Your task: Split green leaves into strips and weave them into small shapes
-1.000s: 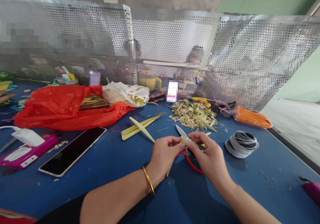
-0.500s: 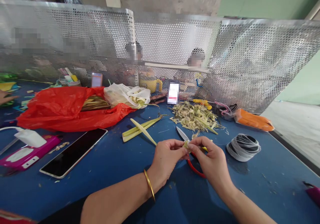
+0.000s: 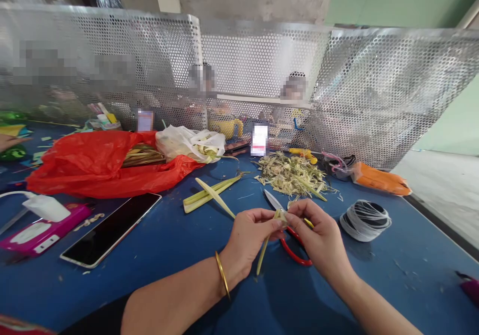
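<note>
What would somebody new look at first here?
Probably the big, bright red bag at the left of the blue table. Then perhaps the left hand and right hand, pinching a pale green strip in front, near the red-handled scissors, with a pile of shreds behind them.

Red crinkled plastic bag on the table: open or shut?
Open: the red plastic bag has parted folds, with long brownish strips showing between them.

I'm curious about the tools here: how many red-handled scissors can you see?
1: the scissors lie on the blue table, partly covered by the right hand; others may be hidden, perhaps under the red bag.
</note>
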Tool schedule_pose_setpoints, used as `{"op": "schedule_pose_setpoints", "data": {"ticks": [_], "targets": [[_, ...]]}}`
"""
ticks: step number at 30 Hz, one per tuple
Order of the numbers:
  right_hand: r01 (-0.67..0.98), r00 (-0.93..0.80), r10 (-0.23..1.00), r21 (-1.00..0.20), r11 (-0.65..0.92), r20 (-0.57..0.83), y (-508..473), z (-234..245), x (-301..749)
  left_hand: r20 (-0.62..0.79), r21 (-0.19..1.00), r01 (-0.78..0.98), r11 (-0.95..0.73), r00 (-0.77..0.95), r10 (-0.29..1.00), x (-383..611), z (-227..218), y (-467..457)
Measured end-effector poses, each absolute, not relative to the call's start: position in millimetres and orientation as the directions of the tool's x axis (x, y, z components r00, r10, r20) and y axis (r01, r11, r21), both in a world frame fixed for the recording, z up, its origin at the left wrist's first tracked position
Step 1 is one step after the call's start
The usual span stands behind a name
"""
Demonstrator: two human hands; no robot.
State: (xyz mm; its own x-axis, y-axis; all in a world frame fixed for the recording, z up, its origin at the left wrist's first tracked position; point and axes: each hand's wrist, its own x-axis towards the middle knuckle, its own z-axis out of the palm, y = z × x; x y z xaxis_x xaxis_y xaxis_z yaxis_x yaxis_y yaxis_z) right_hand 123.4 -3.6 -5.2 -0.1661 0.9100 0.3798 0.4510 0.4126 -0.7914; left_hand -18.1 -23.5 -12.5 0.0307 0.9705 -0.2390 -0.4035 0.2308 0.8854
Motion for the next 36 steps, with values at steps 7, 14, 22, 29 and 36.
{"op": "schedule_pose_setpoints", "data": {"ticks": [7, 14, 22, 29, 36], "targets": [[0.584, -0.32, 0.801, -0.56, 0.587, 0.506, -5.9, -0.6, 124.7, -0.267, 0.85, -0.468, 0.242, 0.013, 0.964, -20.5, -12.3, -22.6], [0.538, -0.389, 0.813, -0.608, 0.583, 0.434, -0.6, 4.9, 129.1, -0.298, 0.837, -0.483, 0.257, -0.008, 0.955, -22.9, -11.7, -19.8], [0.592, -0.345, 0.827, -0.581, 0.559, 0.444, 1.3, 6.2, 134.4, -0.225, 0.898, -0.384, 0.213, 0.013, 0.974, -22.6, -11.6, -20.9], [0.61, -0.183, 0.92, -0.694, 0.383, 0.347, -1.9, 2.3, 130.0, -0.202, 0.926, -0.33, 0.186, -0.016, 0.979, -20.1, -10.4, -22.7], [0.552, -0.159, 0.922, -0.743, 0.379, 0.352, -5.2, -5.2, 124.0, -0.156, 0.95, -0.272, 0.15, 0.0, 0.988, -18.0, -16.3, -23.0]]}}
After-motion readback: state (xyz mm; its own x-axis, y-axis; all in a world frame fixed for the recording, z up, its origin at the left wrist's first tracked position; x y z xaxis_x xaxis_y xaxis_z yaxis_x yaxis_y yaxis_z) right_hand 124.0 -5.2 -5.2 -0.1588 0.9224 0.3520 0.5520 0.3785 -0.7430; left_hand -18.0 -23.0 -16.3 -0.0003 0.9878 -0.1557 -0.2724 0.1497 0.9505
